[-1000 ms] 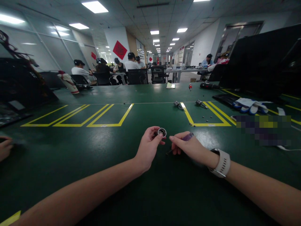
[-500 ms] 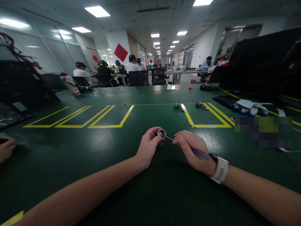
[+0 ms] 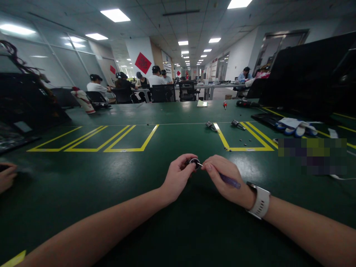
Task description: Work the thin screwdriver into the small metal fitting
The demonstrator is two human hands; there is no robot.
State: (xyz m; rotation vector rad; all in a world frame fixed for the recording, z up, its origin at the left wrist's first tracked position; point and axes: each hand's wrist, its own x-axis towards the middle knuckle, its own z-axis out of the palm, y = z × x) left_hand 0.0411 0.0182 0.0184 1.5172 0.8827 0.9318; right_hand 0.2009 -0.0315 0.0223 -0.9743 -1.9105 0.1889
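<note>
My left hand [image 3: 178,177] pinches a small round metal part [image 3: 194,162] with a dark centre, held just above the green table [image 3: 116,174]. My right hand [image 3: 226,178] grips a thin purple-handled screwdriver [image 3: 228,180] like a pen. Its metal tip touches the face of the round part. A white watch sits on my right wrist. Both hands are close together near the table's middle.
Yellow tape boxes [image 3: 111,139] mark the table. Two small metal parts [image 3: 210,125] lie by the right box, with tiny screws [image 3: 244,141] inside it. White and blue gloves [image 3: 295,125] lie at right. Another person's hand [image 3: 6,177] rests at the left edge. People sit at far desks.
My right hand turned the screwdriver from tip-down at the table to tip toward the round part, then closed the gap. Both hands dropped slightly.
</note>
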